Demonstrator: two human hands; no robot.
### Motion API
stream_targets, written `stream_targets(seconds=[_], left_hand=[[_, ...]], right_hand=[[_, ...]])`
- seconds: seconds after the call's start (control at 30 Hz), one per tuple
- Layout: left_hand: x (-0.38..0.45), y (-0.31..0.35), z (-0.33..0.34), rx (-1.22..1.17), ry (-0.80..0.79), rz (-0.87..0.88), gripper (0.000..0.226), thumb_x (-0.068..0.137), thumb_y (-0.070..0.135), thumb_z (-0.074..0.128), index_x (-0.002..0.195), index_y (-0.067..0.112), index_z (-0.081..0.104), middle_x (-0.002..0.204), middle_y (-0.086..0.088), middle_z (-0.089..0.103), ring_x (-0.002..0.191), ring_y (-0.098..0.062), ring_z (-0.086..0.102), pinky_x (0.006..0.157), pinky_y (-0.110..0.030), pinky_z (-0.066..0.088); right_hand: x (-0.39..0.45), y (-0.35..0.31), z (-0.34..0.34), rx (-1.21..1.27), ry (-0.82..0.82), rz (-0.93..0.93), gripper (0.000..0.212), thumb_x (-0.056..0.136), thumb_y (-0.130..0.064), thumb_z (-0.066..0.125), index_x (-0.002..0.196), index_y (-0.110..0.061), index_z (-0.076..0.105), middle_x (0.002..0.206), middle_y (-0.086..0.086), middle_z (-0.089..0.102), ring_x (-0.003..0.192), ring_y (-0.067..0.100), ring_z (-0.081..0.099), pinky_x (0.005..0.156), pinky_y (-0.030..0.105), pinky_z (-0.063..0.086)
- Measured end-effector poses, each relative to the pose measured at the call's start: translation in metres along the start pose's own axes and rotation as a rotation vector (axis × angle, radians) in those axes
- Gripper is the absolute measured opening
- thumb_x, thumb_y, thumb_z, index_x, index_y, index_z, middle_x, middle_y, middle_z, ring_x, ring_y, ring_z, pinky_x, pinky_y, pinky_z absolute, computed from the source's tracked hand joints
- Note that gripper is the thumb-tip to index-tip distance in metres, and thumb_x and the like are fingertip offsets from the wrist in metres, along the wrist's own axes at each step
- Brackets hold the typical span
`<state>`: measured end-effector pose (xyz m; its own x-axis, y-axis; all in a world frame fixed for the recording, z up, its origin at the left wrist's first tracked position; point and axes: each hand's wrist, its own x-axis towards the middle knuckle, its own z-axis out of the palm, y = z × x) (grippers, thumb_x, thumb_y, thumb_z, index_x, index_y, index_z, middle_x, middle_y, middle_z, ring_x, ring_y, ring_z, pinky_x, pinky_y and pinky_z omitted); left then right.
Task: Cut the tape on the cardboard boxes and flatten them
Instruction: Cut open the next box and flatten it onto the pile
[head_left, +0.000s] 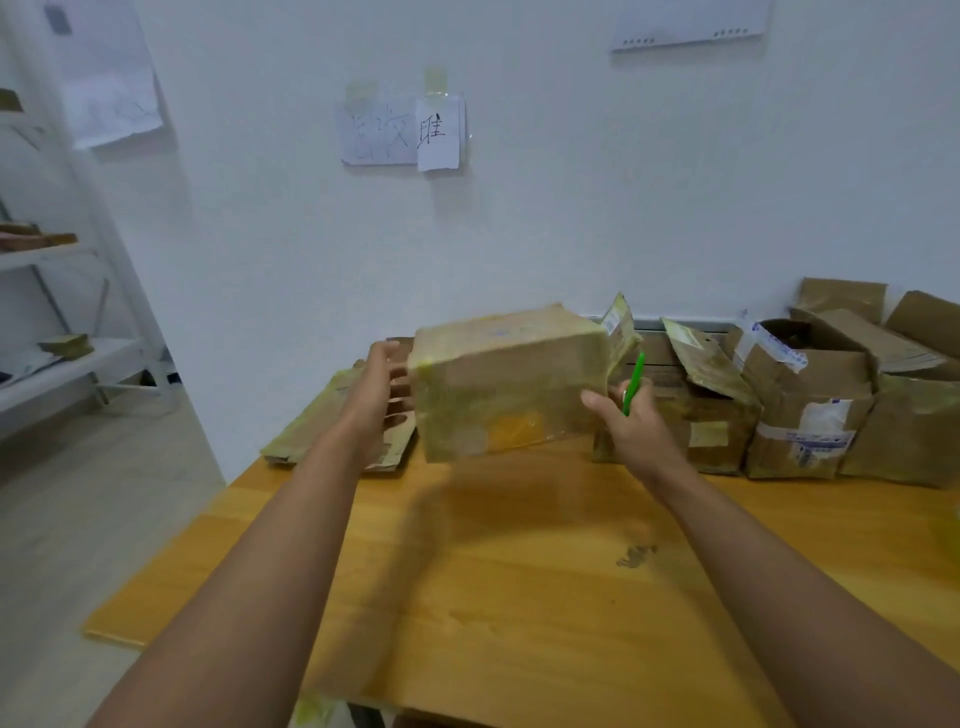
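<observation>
A wooden table (519, 597) is seen filling the lower part of the view, set against a white wall. Along its far right edge a row of opened cardboard boxes (810, 410) is lined up, and a stack of flattened cardboard (322, 421) is laid at the far left corner. A taped cardboard box (506, 382) is held tilted above the table's far middle, between both hands. Its left end is touched by the left hand (382, 387), whose fingers are spread and fairly straight. Its right end is steadied by the right hand (626, 415), whose fingers are curled around a green cutter (634, 383).
</observation>
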<state>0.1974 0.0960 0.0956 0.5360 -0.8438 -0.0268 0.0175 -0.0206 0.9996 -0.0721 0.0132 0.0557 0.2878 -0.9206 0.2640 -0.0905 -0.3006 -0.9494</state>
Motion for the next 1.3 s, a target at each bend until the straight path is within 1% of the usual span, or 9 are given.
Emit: stream_targets(seconds=[0.07, 0.13, 0.23, 0.37, 0.63, 0.8, 1.03, 1.17, 1.3], left_hand=[[-0.006, 0.000, 0.000, 0.038, -0.068, 0.047, 0.064, 0.089, 0.070, 0.036, 0.107, 0.017, 0.069, 0.082, 0.003, 0.063, 0.086, -0.017, 0.056, 0.090, -0.034, 0.044], [-0.011, -0.003, 0.005, 0.151, -0.147, 0.097, 0.084, 0.079, 0.087, 0.034, 0.128, 0.025, 0.062, 0.110, 0.003, 0.066, 0.109, -0.018, 0.058, 0.107, -0.041, 0.039], [-0.020, -0.008, 0.014, 0.339, -0.183, 0.168, 0.089, 0.075, 0.091, 0.036, 0.143, 0.035, 0.048, 0.148, 0.004, 0.047, 0.138, -0.022, 0.041, 0.110, -0.045, 0.035], [-0.023, -0.022, 0.016, 0.482, -0.083, 0.110, 0.100, 0.069, 0.092, 0.031, 0.149, 0.033, 0.039, 0.156, 0.002, 0.037, 0.144, -0.025, 0.031, 0.114, -0.052, 0.031], [-0.013, -0.050, 0.023, 0.429, 0.039, 0.191, 0.059, 0.096, 0.065, 0.034, 0.150, 0.049, 0.017, 0.155, 0.000, 0.036, 0.140, -0.030, 0.036, 0.108, -0.056, 0.037], [-0.012, -0.074, 0.025, 0.496, 0.034, 0.155, 0.074, 0.088, 0.078, 0.032, 0.152, 0.040, 0.027, 0.156, 0.001, 0.036, 0.142, -0.029, 0.035, 0.110, -0.055, 0.036], [-0.003, -0.073, 0.019, 0.558, 0.099, 0.191, 0.052, 0.100, 0.054, 0.037, 0.150, 0.045, 0.029, 0.154, 0.000, 0.039, 0.141, -0.027, 0.036, 0.105, -0.056, 0.042], [-0.007, -0.073, 0.021, 0.489, 0.089, 0.228, 0.050, 0.102, 0.041, 0.043, 0.151, 0.039, 0.033, 0.148, 0.002, 0.043, 0.140, -0.020, 0.035, 0.108, -0.043, 0.037], [-0.016, -0.074, 0.028, 0.304, 0.130, 0.321, 0.047, 0.100, 0.029, 0.052, 0.144, 0.040, 0.039, 0.120, 0.013, 0.049, 0.104, -0.004, 0.051, 0.086, -0.033, 0.045]], right_hand=[[0.004, -0.004, 0.001, -0.109, 0.127, -0.001, 0.047, 0.094, -0.045, 0.057, 0.119, -0.011, 0.037, 0.096, -0.009, 0.048, 0.093, 0.014, 0.051, 0.065, 0.024, 0.039], [0.008, -0.007, 0.003, -0.172, 0.208, 0.011, 0.046, 0.093, -0.051, 0.055, 0.111, -0.011, 0.040, 0.089, -0.007, 0.047, 0.080, 0.011, 0.050, 0.058, 0.026, 0.037], [0.013, -0.010, 0.005, -0.297, 0.271, 0.033, 0.048, 0.093, -0.058, 0.050, 0.107, -0.012, 0.044, 0.087, -0.004, 0.048, 0.074, 0.011, 0.047, 0.057, 0.029, 0.038], [0.017, -0.015, 0.000, -0.469, 0.264, 0.072, 0.047, 0.092, -0.057, 0.049, 0.106, -0.012, 0.045, 0.088, -0.001, 0.051, 0.073, 0.013, 0.048, 0.057, 0.030, 0.036], [0.029, -0.013, 0.010, -0.611, 0.157, 0.151, 0.061, 0.089, -0.056, 0.047, 0.127, -0.009, 0.040, 0.110, 0.010, 0.057, 0.092, 0.029, 0.058, 0.070, 0.038, 0.050], [0.028, 0.008, 0.021, -0.504, 0.072, 0.335, 0.081, 0.087, -0.064, 0.049, 0.141, -0.006, 0.031, 0.130, 0.015, 0.052, 0.107, 0.033, 0.058, 0.088, 0.051, 0.053], [0.033, -0.001, 0.019, -0.552, 0.018, 0.326, 0.058, 0.086, -0.050, 0.053, 0.123, -0.007, 0.043, 0.106, 0.012, 0.061, 0.067, 0.029, 0.070, 0.058, 0.045, 0.061], [0.027, 0.000, 0.020, -0.541, 0.004, 0.346, 0.058, 0.086, -0.048, 0.056, 0.125, -0.008, 0.040, 0.106, 0.010, 0.059, 0.067, 0.029, 0.070, 0.059, 0.045, 0.061], [0.021, -0.002, 0.021, -0.561, -0.014, 0.343, 0.059, 0.090, -0.048, 0.054, 0.130, -0.010, 0.036, 0.107, 0.010, 0.058, 0.075, 0.029, 0.068, 0.058, 0.040, 0.061]])
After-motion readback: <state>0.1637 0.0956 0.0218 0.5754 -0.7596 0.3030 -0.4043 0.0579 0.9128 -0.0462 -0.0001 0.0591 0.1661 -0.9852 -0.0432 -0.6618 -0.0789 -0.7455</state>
